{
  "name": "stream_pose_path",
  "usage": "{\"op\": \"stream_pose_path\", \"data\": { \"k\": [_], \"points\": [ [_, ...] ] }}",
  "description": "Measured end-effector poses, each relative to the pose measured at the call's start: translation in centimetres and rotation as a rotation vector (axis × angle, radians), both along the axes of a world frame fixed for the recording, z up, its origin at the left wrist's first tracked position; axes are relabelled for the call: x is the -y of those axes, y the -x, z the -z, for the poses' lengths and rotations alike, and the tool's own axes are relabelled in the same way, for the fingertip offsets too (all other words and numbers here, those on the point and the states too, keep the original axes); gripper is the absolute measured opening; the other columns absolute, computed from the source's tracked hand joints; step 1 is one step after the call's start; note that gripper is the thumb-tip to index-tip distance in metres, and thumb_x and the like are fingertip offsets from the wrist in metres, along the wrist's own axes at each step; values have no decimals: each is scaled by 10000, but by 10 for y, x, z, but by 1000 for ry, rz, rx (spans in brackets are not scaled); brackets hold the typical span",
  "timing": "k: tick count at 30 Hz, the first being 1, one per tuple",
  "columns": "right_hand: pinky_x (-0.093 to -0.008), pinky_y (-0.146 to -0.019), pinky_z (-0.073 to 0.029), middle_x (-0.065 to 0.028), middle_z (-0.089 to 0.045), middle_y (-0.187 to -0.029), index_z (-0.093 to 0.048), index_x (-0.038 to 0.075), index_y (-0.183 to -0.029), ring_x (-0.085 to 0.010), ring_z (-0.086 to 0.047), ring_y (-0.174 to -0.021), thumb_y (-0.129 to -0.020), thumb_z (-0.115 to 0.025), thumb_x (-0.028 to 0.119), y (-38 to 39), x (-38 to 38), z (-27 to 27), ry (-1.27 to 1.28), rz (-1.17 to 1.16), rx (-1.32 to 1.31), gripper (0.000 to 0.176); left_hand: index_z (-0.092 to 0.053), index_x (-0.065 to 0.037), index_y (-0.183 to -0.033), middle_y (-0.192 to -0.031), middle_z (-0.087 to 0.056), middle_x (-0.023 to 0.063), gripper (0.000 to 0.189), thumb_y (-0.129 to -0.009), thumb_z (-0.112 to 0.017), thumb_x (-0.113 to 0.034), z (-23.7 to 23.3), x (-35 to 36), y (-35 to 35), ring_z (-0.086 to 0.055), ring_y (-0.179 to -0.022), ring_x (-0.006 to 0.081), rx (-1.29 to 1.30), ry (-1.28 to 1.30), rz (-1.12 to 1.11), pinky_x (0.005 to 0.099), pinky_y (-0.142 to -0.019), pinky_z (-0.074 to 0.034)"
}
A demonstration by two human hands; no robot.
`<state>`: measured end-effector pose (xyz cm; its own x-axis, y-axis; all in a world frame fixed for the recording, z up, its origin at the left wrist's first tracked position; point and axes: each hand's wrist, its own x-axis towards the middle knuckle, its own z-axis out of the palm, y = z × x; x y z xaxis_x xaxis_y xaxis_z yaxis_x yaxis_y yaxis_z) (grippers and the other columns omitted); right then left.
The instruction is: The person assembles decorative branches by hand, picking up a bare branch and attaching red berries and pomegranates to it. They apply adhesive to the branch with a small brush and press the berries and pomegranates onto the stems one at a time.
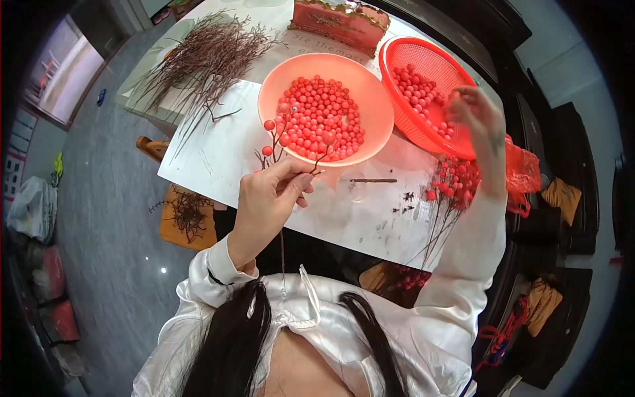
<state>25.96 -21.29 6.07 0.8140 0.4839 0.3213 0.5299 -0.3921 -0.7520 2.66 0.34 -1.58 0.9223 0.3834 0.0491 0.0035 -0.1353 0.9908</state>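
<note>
My left hand point(268, 202) is closed in a pinch around an artificial berry branch point(276, 144), a brown twig with several red berries on its tips. The branch stands in front of a pale orange bowl point(378, 126) of small red berries point(324, 112), and its stem hangs below my hand. Over the right side of a red plastic strainer basket point(413, 122) is my right hand point(479, 114), fingers curled together and slightly blurred. Whatever its fingertips hold cannot be made out. Larger pinkish-red berries point(420, 92) lie in the basket.
Bare brown twigs point(208, 56) are heaped at the table's far left, near a decorated red box point(340, 26). Finished-looking berry branches point(456, 182) lie at right beside a red plastic bag point(522, 169). A brown stick point(374, 180) rests below the bowl; a stool point(173, 221) holds twig scraps.
</note>
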Motion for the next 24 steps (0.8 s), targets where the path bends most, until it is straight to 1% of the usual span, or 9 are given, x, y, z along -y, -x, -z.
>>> {"op": "stream_pose_path", "data": {
  "k": [2,4,5,6,8,9,12,15,24],
  "points": [
    [-269,-680,-514,-115,-584,-920,-526,-41,-1041,-178,-605,-819,-833,-545,56,70,-3,8,-261,-330,-303,230,-622,40,-887,-704,-627,71,110,-812,-579,-29,1,5,1,-602,-588,97,19,76,6,221,-518,-492],
    [-318,-734,-522,-135,-572,-972,-507,-44,-1065,-218,-600,-882,-805,-566,5,128,-12,29,-275,-391,-467,271,-620,41,-868,-722,-616,48,85,-816,-580,-13,-1,9,4,-574,-588,81,51,55,42,203,-522,-462],
    [-357,-786,-516,-140,-566,-984,-503,-53,-1062,-233,-591,-924,-793,-582,-16,150,-19,36,-270,-325,-569,282,-620,41,-858,-731,-611,37,73,-818,-581,-6,-2,12,6,-559,-588,73,68,45,58,194,-525,-448],
    [-385,-828,-503,-140,-565,-1019,-500,-53,-1064,-235,-587,-939,-828,-570,33,160,-23,49,-378,-330,-708,260,-621,40,-854,-738,-610,32,70,-815,-586,-6,-4,14,8,-557,-590,68,57,33,71,191,-525,-446],
    [-327,-845,-493,-133,-571,-1027,-497,-59,-1063,-210,-583,-960,-850,-564,51,169,-34,68,-590,-278,-857,249,-625,37,-846,-752,-608,24,65,-809,-596,-7,-8,17,11,-553,-593,59,42,5,89,186,-524,-441],
    [-359,-889,-475,-161,-562,-1073,-483,-59,-1080,-229,-570,-999,-886,-527,116,172,-38,77,-688,-315,-845,265,-624,36,-847,-759,-609,22,65,-807,-599,-9,-8,19,13,-550,-596,54,37,4,96,182,-525,-437],
    [-393,-913,-460,-176,-555,-1093,-464,-54,-1103,-257,-555,-1033,-902,-506,166,178,-43,87,-905,-351,-1007,301,-620,31,-850,-780,-611,18,68,-802,-609,-15,-9,22,17,-541,-607,39,21,24,92,171,-531,-425],
    [-432,-888,-474,-177,-549,-1104,-461,-36,-1121,-315,-567,-1017,-904,-496,215,182,-44,88,-915,-387,-1019,334,-614,26,-848,-793,-613,18,65,-801,-612,-19,-11,25,19,-535,-627,31,25,58,72,164,-551,-417],
    [-418,-874,-489,-164,-540,-1121,-461,-39,-1122,-299,-579,-998,-897,-504,222,185,-46,88,-923,-377,-1009,348,-595,26,-856,-768,-601,11,60,-812,-599,-15,-4,27,19,-543,-661,35,69,5,59,168,-595,-429]
  ]
}}
